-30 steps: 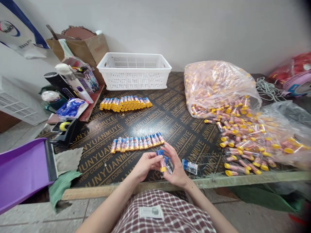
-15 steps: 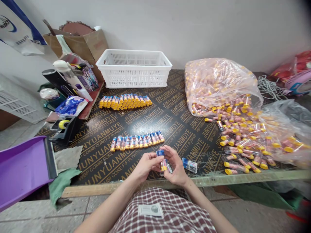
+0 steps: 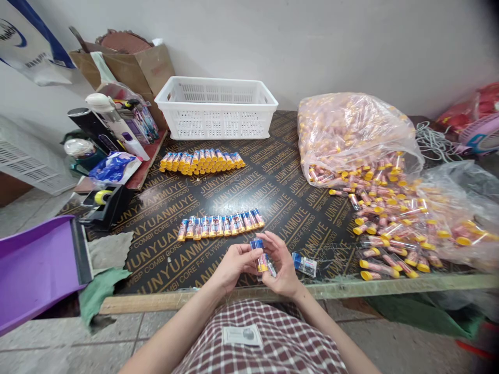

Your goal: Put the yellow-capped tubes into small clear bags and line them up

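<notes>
My left hand [image 3: 237, 266] is closed, thumb and fingers pinching a small tube [image 3: 260, 257] that stands nearly upright, blue at the top with a yellow cap at the bottom. Curled close around its right side, my right hand [image 3: 281, 267] has a finger by the tube's top. A small printed plastic piece [image 3: 272, 268] shows partly in the right hand; the fingers hide the rest. To the right on the table lie flat blue-and-clear plastic sleeves [image 3: 304, 265]. Just beyond my hands runs a row of blue-labelled tubes [image 3: 222, 225] with yellow caps.
Farther back is a stacked pile of labelled tubes [image 3: 202, 161], before a white basket [image 3: 216, 120]. At right, a clear bag [image 3: 351, 124] spills pink tubes [image 3: 390, 223]. A tape dispenser [image 3: 105, 205], bottles [image 3: 113, 122] and a purple dustpan [image 3: 37, 270] are at left.
The camera view has shifted slightly. Both hands keep almost the same place and hold around the tube; a right finger near its top has moved slightly.
</notes>
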`<state>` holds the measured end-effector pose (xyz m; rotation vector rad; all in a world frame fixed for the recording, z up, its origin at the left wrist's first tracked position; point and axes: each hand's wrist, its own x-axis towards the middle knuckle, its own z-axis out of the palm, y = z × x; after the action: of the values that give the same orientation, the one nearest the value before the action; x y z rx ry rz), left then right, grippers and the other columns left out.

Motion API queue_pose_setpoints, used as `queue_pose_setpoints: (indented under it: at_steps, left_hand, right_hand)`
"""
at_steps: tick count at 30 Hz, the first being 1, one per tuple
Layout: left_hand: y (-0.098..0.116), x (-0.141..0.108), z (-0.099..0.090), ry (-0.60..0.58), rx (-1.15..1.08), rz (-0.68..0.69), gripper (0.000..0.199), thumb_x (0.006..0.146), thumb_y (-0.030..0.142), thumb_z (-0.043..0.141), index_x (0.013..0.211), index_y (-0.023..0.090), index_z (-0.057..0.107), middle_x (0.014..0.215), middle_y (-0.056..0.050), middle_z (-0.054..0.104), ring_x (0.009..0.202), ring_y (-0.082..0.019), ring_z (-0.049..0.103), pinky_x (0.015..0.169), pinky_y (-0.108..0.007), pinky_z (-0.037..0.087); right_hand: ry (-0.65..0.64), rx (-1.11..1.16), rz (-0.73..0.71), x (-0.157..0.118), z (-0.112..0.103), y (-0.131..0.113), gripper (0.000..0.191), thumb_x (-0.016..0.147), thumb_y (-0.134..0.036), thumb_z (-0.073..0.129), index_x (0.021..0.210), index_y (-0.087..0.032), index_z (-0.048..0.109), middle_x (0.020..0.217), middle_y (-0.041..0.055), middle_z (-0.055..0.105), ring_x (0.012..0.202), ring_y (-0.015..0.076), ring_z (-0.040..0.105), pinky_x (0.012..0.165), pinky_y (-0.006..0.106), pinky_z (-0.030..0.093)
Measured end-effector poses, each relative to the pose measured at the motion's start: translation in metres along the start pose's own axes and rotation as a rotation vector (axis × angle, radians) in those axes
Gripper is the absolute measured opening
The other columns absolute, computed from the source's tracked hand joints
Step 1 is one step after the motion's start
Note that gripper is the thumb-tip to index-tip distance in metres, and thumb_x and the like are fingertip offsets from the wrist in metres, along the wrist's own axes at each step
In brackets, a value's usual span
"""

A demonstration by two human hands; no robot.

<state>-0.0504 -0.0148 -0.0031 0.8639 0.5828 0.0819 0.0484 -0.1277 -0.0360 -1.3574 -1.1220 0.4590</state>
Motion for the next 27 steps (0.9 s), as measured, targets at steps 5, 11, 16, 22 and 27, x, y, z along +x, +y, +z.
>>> queue_pose_setpoints:
  at_steps: [5, 11, 16, 22, 27]
  left_hand:
    - [0.0, 0.001, -0.004, 0.028, 0.007, 0.026, 0.036, 0.062, 0.041, 0.075, 0.075, 0.008, 0.066, 0.064, -0.003, 0.063, 0.053, -0.01, 0.057, 0.056, -0.023, 0.048]
    - [0.038, -0.003, -0.076, 0.489, 0.458, 0.309, 0.035, 0.062, 0.046, 0.071, 0.068, 0.012, 0.065, 0.06, -0.003, 0.064, 0.053, -0.013, 0.056, 0.053, -0.024, 0.044]
    - [0.071, -0.02, -0.174, 1.024, 1.089, 0.275, 0.038, 0.06, 0.054, 0.068, 0.064, 0.016, 0.065, 0.058, -0.004, 0.065, 0.06, -0.019, 0.06, 0.057, -0.026, 0.04]
    - [0.069, -0.007, -0.207, 0.88, 1.279, 0.096, 0.042, 0.064, 0.06, 0.06, 0.061, 0.017, 0.063, 0.055, -0.005, 0.064, 0.062, -0.021, 0.061, 0.054, -0.026, 0.036]
    - [0.073, 0.006, -0.2, 0.855, 1.35, 0.096, 0.047, 0.063, 0.063, 0.061, 0.074, 0.017, 0.065, 0.065, -0.006, 0.067, 0.069, -0.022, 0.062, 0.056, -0.025, 0.037]
  right_hand:
    - [-0.021, 0.016, -0.008, 0.006, 0.007, -0.001, 0.082, 0.065, -0.008, 0.054, 0.139, -0.026, 0.025, 0.137, 0.0096, 0.043, 0.12, 0.0252, 0.05, 0.099, 0.043, 0.046]
    - [-0.078, -0.268, 0.03, 0.025, -0.003, 0.013, 0.082, 0.076, -0.023, 0.062, 0.144, -0.029, 0.016, 0.152, 0.0066, 0.018, 0.137, 0.0285, 0.026, 0.111, 0.051, 0.026]
    - [-0.053, -0.493, 0.247, 0.036, -0.014, 0.055, 0.054, 0.09, -0.04, 0.043, 0.14, -0.027, 0.031, 0.15, 0.0073, 0.026, 0.14, 0.0257, 0.018, 0.112, 0.052, 0.021]
    - [-0.034, -0.549, 0.247, 0.039, -0.012, 0.087, 0.05, 0.091, -0.043, 0.038, 0.136, -0.023, 0.041, 0.141, 0.0105, 0.043, 0.133, 0.0254, 0.034, 0.109, 0.049, 0.027]
    - [0.016, -0.601, 0.254, 0.038, -0.016, 0.086, 0.049, 0.091, -0.041, 0.038, 0.136, -0.022, 0.042, 0.138, 0.0106, 0.047, 0.131, 0.0258, 0.038, 0.108, 0.049, 0.029]
